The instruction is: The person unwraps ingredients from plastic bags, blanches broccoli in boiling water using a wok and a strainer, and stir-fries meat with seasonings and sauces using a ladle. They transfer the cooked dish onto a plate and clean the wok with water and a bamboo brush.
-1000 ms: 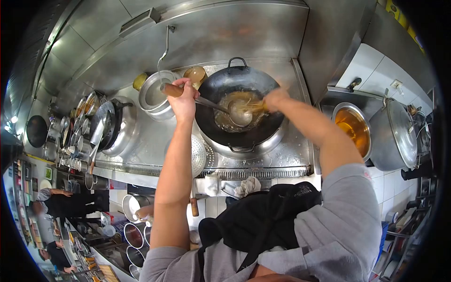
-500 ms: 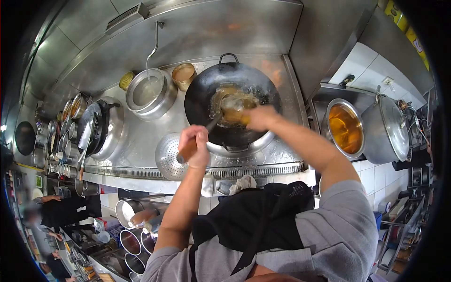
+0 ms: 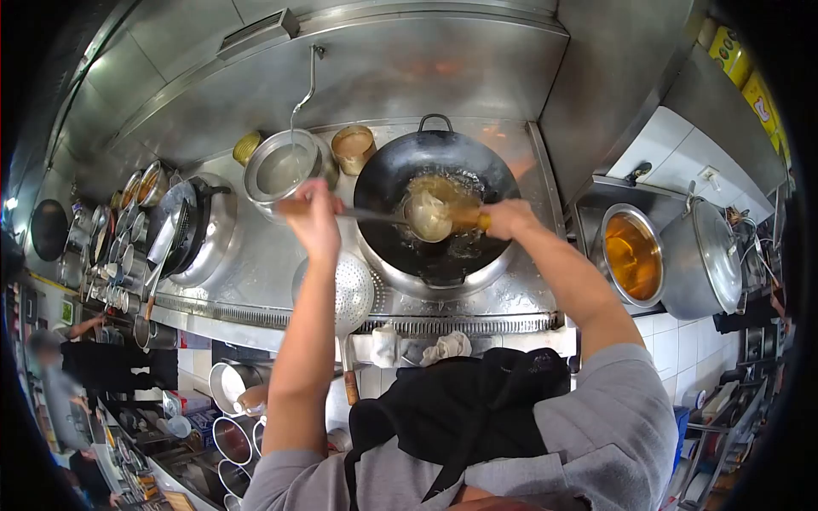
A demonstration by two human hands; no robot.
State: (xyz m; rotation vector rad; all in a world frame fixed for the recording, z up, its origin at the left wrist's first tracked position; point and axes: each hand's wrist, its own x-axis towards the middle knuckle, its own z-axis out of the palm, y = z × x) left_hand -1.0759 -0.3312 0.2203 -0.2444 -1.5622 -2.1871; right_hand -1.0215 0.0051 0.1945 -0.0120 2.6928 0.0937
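My left hand (image 3: 313,220) is wrapped round the handle of a ladle (image 3: 428,218), out to the left of the black wok (image 3: 388,243). The ladle's round bowl lies inside the wok over cloudy, bubbling liquid (image 3: 439,183). From the right, my right hand (image 3: 509,219) grips a brownish wok brush (image 3: 464,218), blurred by motion. The brush's far end meets the ladle's bowl; whether it presses inside cannot be made out. Below my left forearm, a perforated strainer (image 3: 348,294) rests on the steel counter, its wooden handle hanging over the front edge.
A metal pot of water (image 3: 285,166) stands under a thin tap (image 3: 308,89), beside a brown-topped tin (image 3: 353,149). On the right are a bowl of orange oil (image 3: 632,255) and a large lidded pot (image 3: 703,264). Stacked woks (image 3: 194,226) sit left; crumpled cloths (image 3: 447,347) lie at the front edge.
My left hand has moved left and up, turning the ladle handle nearly level. My right hand still holds the brush at the bowl. The whole view has shifted slightly, showing more of the strainer.
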